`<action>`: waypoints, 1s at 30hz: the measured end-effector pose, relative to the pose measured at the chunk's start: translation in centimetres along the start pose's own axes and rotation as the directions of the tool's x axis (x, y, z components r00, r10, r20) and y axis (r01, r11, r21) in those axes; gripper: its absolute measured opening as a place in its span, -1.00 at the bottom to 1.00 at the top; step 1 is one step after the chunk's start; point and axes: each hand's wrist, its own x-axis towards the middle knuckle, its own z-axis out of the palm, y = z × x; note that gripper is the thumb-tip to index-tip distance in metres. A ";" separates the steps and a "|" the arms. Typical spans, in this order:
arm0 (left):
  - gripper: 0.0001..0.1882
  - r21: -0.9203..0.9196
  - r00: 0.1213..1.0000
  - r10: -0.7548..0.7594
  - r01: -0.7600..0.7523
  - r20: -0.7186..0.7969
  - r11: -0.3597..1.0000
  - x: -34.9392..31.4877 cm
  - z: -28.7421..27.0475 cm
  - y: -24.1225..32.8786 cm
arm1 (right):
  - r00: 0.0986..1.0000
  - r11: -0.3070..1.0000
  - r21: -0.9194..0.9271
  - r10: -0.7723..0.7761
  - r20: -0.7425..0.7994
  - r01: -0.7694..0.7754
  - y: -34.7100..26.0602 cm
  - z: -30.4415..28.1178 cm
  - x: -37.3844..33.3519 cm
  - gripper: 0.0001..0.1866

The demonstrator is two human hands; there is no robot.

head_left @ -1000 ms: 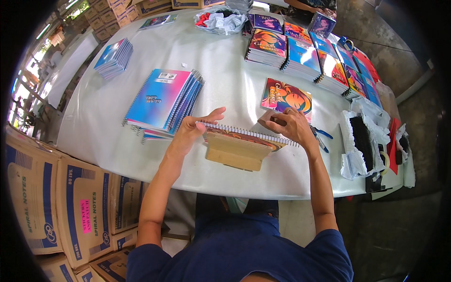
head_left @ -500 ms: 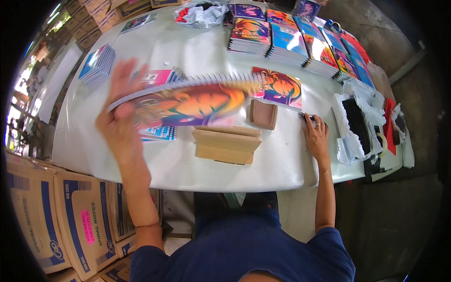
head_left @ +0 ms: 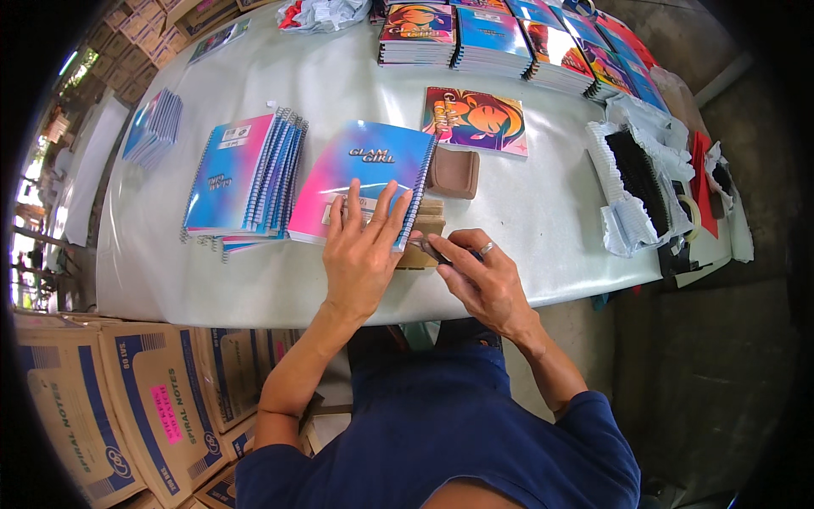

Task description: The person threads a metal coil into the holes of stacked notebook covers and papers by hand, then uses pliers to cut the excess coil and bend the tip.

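Observation:
A blue and pink spiral notebook (head_left: 339, 174) lies tilted on the table in front of me, propped at its lower right on a folded brown cardboard piece (head_left: 432, 222). My left hand (head_left: 359, 242) presses flat on its cover with the fingers spread. My right hand (head_left: 487, 284) is closed round a small dark-handled tool (head_left: 436, 252), which looks like pliers. Its metal tip is at the lower end of the notebook's wire spiral. The fingers partly hide the tool. Just beyond the cardboard sits a brown tray-like block (head_left: 454, 173), partly covered by the notebook.
Left of the notebook stands a pile of spiral notebooks (head_left: 227, 182); another stack (head_left: 153, 125) is farther left. A loose orange and purple cover (head_left: 486, 120) lies beyond the block. Notebook stacks (head_left: 493, 42) fill the far right. Torn white wrapping (head_left: 632, 187) lies at the right edge.
The notebook in my left hand has come down onto the cardboard, now with its blue and pink side up. My right hand has moved left from the table with the dark tool to the spiral.

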 end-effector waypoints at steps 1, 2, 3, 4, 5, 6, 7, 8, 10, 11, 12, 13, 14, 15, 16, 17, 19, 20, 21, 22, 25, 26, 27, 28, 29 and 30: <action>-0.41 0.011 1.000 0.000 0.000 -0.004 1.000 0.0 0.1 0.1 | 1.000 1.000 -0.009 -0.012 0.010 0.012 0.0 0.1 0.1 -0.62; -0.41 0.020 1.000 0.006 -0.005 -0.013 1.000 -0.1 0.2 0.1 | 0.999 1.000 -0.018 -0.025 0.022 0.025 0.1 0.1 0.2 -0.64; -0.40 0.030 1.000 0.010 -0.009 -0.021 0.999 -0.1 0.3 0.0 | 0.999 0.999 -0.024 -0.039 0.034 0.040 0.1 0.2 0.3 -0.65; -0.40 0.041 0.999 0.009 -0.007 -0.035 0.999 -0.1 0.4 0.0 | 0.993 0.996 0.063 0.058 0.101 -0.064 -0.1 0.1 0.5 -0.67; -0.40 0.042 0.999 0.009 -0.007 -0.034 0.999 -0.1 0.3 0.0 | 0.973 0.975 0.141 0.146 0.177 -0.172 -0.4 -0.2 0.6 -0.68; -0.41 0.044 0.999 0.008 -0.006 -0.034 0.999 -0.2 0.2 0.0 | 0.939 0.936 0.209 0.225 0.260 -0.282 -0.5 -0.4 0.8 -0.69; -0.41 0.049 0.999 0.012 -0.011 -0.036 0.999 -0.2 0.1 0.0 | 0.874 0.847 0.338 0.257 0.413 -0.410 0.2 -0.7 1.2 -0.70; -0.42 0.030 0.999 0.021 -0.020 -0.035 0.999 -0.3 -0.2 -0.2 | 0.789 0.722 0.437 0.245 0.563 -0.536 1.3 -1.2 1.9 -0.71; -0.44 -0.004 0.999 0.034 -0.034 -0.037 0.999 -0.3 -0.9 -0.7 | 0.770 0.710 0.464 0.173 0.615 -0.530 1.7 -1.8 2.9 -0.71; -0.47 -0.003 0.999 0.024 -0.024 -0.037 1.000 0.1 -1.3 -1.2 | 0.841 0.823 0.416 0.130 0.525 -0.387 1.1 -2.1 3.3 -0.70; -0.47 -0.018 0.996 -0.024 0.022 -0.089 1.000 0.9 -1.9 -2.5 | 0.898 0.908 0.347 0.066 0.434 -0.234 0.9 -2.4 3.8 -0.69; -0.47 -0.045 0.988 -0.065 0.059 -0.138 0.997 2.1 -2.7 -4.1 | 0.948 0.946 0.319 -0.045 0.314 -0.060 2.8 -2.8 3.6 -0.70; -0.47 -0.065 0.976 -0.118 0.108 -0.184 0.992 2.8 -3.8 -5.7 | 0.931 0.889 0.371 0.139 0.338 -0.268 3.1 -3.7 4.2 -0.71; -0.47 -0.190 0.954 -0.217 0.178 -0.208 0.965 3.5 -4.9 -7.1 | 0.934 0.933 0.199 0.245 0.259 -0.300 4.1 -4.4 4.4 -0.72; -0.48 -0.314 0.924 -0.313 0.237 -0.220 0.919 4.1 -6.2 -8.4 | 0.983 0.979 0.102 0.169 0.073 -0.176 5.9 -4.2 4.4 -0.74; -0.47 -0.282 0.916 -0.272 0.189 -0.294 0.941 4.7 -7.9 -9.4 | 0.977 0.963 -0.179 0.209 0.030 -0.201 7.5 -4.8 4.3 -0.75; -0.45 -0.209 0.903 -0.206 0.134 -0.377 0.969 5.2 -10.3 -10.7 | 0.983 0.886 -0.425 0.178 -0.049 -0.182 12.2 -5.3 2.9 -0.75; -0.44 -0.171 0.902 -0.188 0.130 -0.387 0.977 5.1 -11.0 -11.4 | 0.973 0.838 -0.498 0.227 -0.051 -0.222 14.0 -5.7 2.3 -0.74; -0.43 -0.131 0.902 -0.169 0.127 -0.398 0.983 4.7 -11.5 -12.1 | 0.972 0.803 -0.558 0.231 -0.028 -0.207 15.4 -6.0 1.8 -0.74; -0.41 -0.119 0.936 -0.198 0.169 -0.292 0.978 3.8 -11.5 -13.3 | 0.972 0.764 -0.617 0.236 -0.007 -0.190 16.5 -6.4 1.5 -0.74; -0.35 -0.004 0.957 -0.277 0.278 0.092 0.961 -0.5 -9.6 -16.8 | 0.988 0.757 -0.640 0.156 -0.015 -0.129 18.5 -6.0 3.1 -0.72; -0.33 0.069 0.920 -0.300 0.292 0.252 0.954 -1.9 -8.7 -17.5 | 0.992 0.771 -0.627 0.119 -0.036 -0.115 19.4 -5.8 4.3 -0.71; -0.30 0.137 0.858 -0.317 0.286 0.405 0.949 -2.5 -8.2 -17.9 | 0.997 0.805 -0.589 0.072 -0.029 -0.075 21.0 -5.5 5.8 -0.68; -0.28 0.074 0.858 -0.316 0.313 0.404 0.947 -2.6 -8.2 -18.1 | 0.999 0.835 -0.549 0.023 -0.028 -0.034 22.9 -5.2 7.6 -0.64; -0.25 0.013 0.859 -0.316 0.340 0.403 0.940 -2.5 -8.2 -18.4 | 1.000 0.843 -0.538 -0.003 -0.014 -0.004 24.3 -4.6 9.6 -0.59; -0.23 -0.047 0.858 -0.320 0.368 0.402 0.929 -2.4 -8.1 -18.3 | 1.000 0.850 -0.526 -0.031 0.003 0.027 25.7 -4.0 11.5 -0.54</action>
